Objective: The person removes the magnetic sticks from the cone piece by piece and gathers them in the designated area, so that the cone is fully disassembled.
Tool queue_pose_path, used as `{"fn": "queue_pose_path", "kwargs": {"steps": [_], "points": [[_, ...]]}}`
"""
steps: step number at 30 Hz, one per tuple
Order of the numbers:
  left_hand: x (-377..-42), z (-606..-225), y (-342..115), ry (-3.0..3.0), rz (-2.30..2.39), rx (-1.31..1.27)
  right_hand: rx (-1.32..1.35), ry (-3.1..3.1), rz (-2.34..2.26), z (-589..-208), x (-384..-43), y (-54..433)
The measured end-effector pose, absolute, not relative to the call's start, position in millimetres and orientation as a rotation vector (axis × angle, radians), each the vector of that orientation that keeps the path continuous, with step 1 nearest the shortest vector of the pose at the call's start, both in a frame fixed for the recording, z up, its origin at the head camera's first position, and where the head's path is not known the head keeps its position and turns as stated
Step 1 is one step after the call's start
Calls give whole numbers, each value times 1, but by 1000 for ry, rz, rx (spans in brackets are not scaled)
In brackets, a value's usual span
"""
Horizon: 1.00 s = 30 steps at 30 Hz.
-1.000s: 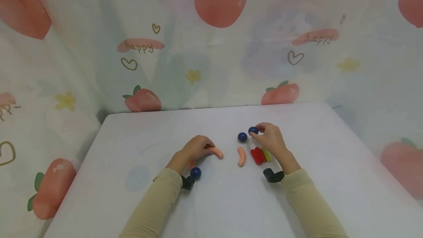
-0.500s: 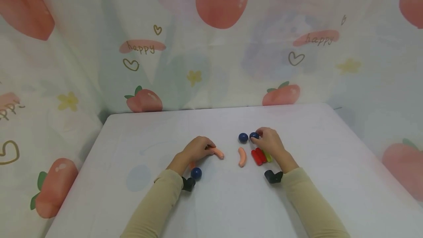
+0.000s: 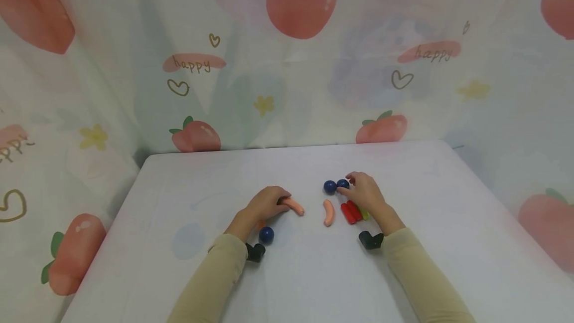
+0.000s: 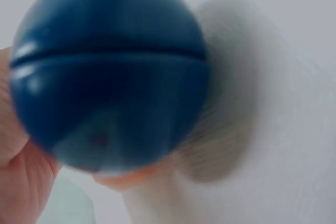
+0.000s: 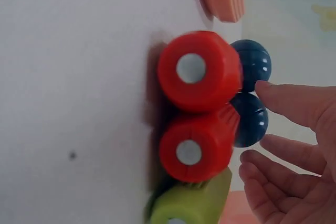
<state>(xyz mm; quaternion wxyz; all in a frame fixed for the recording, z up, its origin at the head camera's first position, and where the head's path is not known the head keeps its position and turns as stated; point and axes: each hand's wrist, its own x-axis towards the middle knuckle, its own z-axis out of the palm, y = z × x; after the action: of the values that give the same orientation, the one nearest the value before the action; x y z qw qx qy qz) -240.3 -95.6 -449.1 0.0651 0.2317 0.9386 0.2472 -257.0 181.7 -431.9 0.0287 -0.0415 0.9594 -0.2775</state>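
In the head view my left hand (image 3: 268, 202) pinches a curved peach-orange piece (image 3: 294, 206) between thumb and fingers, low over the table. By that wrist lies a blue ball (image 3: 266, 235), which fills much of the left wrist view, with an orange piece (image 4: 123, 179) partly hidden behind it. My right hand (image 3: 365, 192) has its thumb and loosely bent forefinger on either side of a second blue ball (image 5: 251, 120). This ball sits against another blue ball (image 5: 255, 65). Two red pieces with pale round ends (image 5: 197, 72) and a yellow-green piece (image 5: 194, 200) lie near the right hand.
Between the hands lies another curved peach-orange piece (image 3: 329, 213). Everything rests on a white table (image 3: 305, 278), whose far edge meets a printed cloth (image 3: 287, 88). Black wrist mounts (image 3: 370, 240) stick out inward from the sleeves.
My right hand has brought its blue ball down and left against the other ball, and its fingers have loosened. The left hand has barely moved; slightly more of its curved piece shows.
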Motion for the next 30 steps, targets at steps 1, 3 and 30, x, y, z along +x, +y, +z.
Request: {"fn": "queue_pose_path", "kwargs": {"steps": [1,3,30], "points": [[-239,-448,-97,2849,749,673,-134,2962,-853,-431,-257,181],[-235,-445,-101,2875,769,598,-162,2978,-846,-429,-256,179],[-217,-442,-112,2982,879,282,-490,2979,-834,-438,-218,61]]}}
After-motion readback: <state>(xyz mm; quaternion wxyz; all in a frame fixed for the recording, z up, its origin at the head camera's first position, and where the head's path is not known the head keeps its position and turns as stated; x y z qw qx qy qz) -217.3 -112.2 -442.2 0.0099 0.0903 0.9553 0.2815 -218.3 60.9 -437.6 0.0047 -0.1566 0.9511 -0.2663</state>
